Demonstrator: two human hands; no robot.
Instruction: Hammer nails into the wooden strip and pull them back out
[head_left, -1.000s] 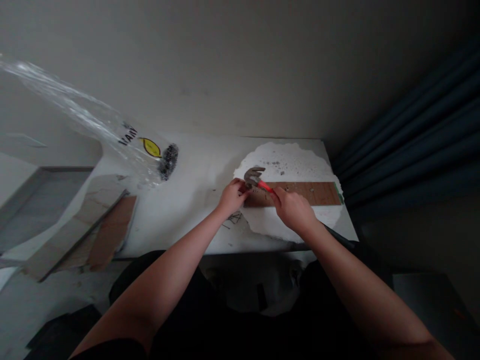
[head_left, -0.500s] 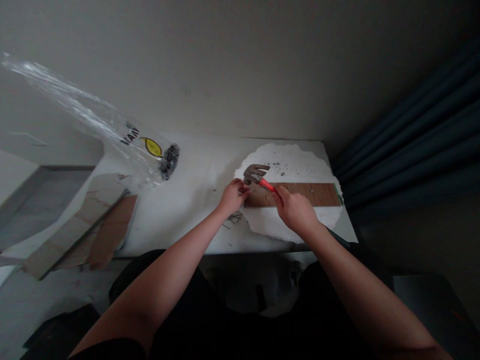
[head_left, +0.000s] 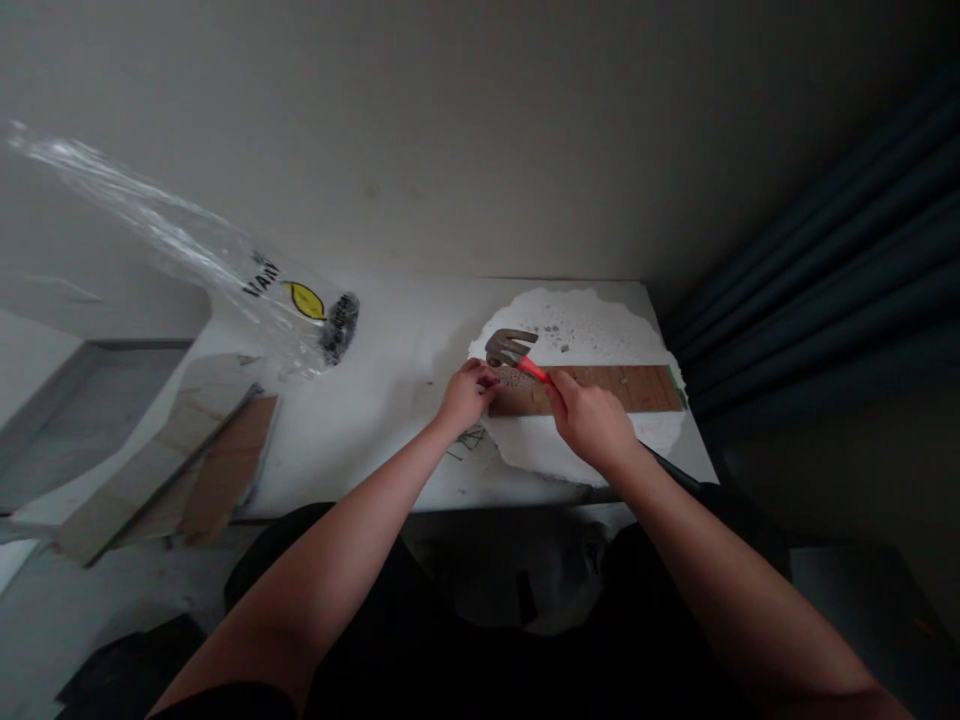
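My right hand (head_left: 596,425) is closed round the red handle of a claw hammer (head_left: 511,347). The hammer's dark metal head is over the left end of a brown wooden board (head_left: 637,388), right by my left fingers. At that end of the board, my left hand (head_left: 466,395) has its thumb and fingers drawn together in a pinch. Whatever is between them is too small to make out. Under the board lies a rough-edged white slab (head_left: 540,450), with small grey bits scattered on its far part. Several thin nails (head_left: 470,438) lie just below my left wrist.
A clear plastic bag (head_left: 304,300) with a yellow print and dark contents sits on the left of the white table (head_left: 360,420). More board pieces (head_left: 229,465) lie at the table's left edge. A wall rises behind, and a dark curtain (head_left: 817,250) hangs on the right.
The view has shifted slightly. The hammer head stays close to my left fingers, with only a tiny move. Both hands keep nearly the same place and grip.
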